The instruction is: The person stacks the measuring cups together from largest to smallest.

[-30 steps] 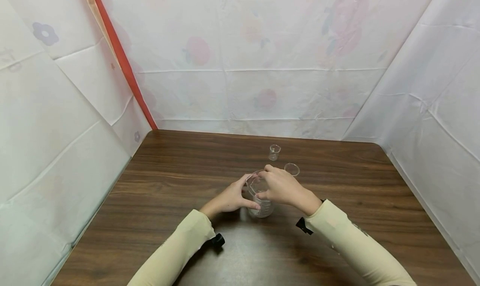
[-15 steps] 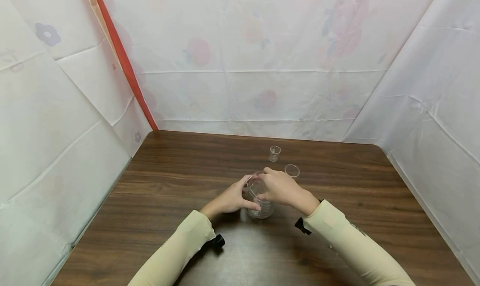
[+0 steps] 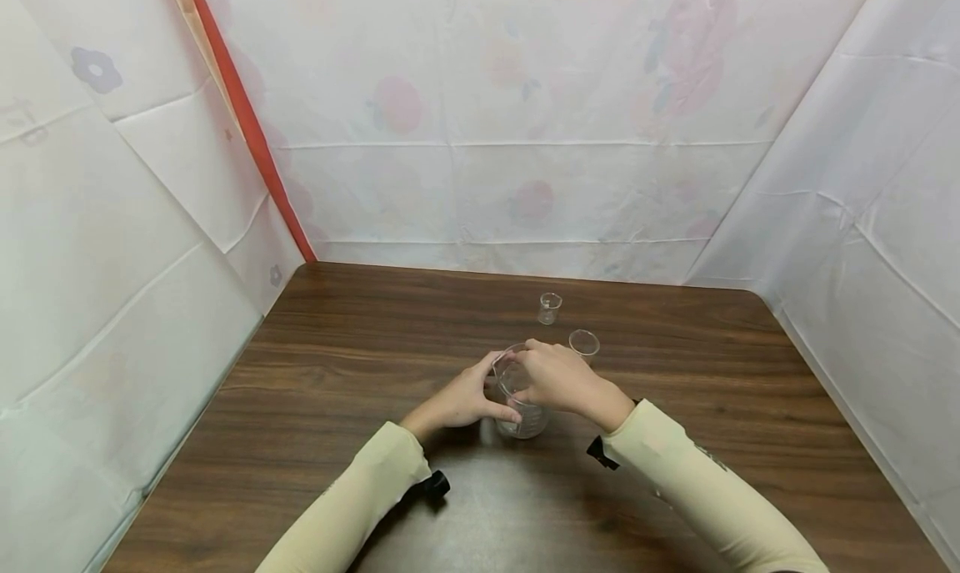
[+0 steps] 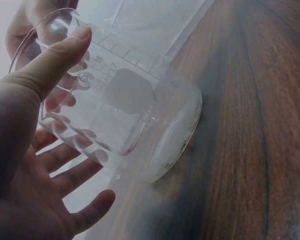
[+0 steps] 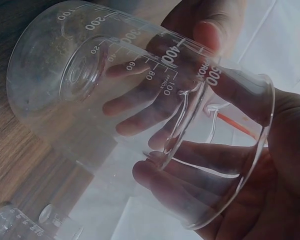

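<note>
A large clear glass beaker [image 3: 534,424] stands on the brown table between both hands. My left hand [image 3: 463,396] holds it from the left side, thumb across the front and fingers spread around the back. My right hand [image 3: 562,377] reaches in over the rim from the right. Inside the large beaker sits a smaller beaker [image 5: 82,75], its scale marked up to 100. Fingers and thumb of the right hand pinch the small beaker near its rim, seen through the large beaker's wall in the right wrist view.
Beyond the right hand stands another clear beaker [image 3: 584,344], partly hidden by that hand. Farther back is a tiny beaker [image 3: 550,309]. Wood-grain table [image 3: 360,323] surrounds them, with white patterned sheets [image 3: 480,123] hanging at its back and sides.
The right hand has shifted very slightly left and down, showing a little more of the beaker behind it. The left hand stays in place on the large beaker.
</note>
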Motion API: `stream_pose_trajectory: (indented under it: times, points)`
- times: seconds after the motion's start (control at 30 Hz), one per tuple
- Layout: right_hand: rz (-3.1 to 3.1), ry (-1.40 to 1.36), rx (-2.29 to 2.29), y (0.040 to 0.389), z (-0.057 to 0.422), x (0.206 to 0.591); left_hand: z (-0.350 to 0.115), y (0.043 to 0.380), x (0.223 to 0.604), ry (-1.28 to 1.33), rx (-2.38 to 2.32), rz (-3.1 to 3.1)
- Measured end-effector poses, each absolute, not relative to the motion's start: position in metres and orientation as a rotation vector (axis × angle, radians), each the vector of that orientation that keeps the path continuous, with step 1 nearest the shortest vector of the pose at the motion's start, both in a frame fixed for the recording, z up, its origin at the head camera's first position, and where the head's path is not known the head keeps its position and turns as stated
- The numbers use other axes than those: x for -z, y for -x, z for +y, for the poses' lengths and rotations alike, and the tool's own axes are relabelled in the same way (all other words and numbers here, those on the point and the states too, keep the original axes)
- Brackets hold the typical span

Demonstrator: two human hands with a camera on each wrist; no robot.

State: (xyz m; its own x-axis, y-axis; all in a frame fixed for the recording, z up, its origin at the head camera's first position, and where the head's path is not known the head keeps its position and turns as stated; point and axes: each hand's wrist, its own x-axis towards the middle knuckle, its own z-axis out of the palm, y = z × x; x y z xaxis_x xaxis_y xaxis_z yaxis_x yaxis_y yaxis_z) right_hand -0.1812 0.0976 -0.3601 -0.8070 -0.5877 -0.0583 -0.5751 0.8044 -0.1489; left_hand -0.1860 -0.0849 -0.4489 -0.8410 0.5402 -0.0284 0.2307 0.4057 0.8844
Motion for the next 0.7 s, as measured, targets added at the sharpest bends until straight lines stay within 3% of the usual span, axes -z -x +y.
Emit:
stream_pose_trajectory:
  times: [0.7]
  points:
    - [2.871,0.978,0.143,0.1855,0.0932,0.3668,-0.085,0.1875,0.4495,-0.679,-1.417,2.34]
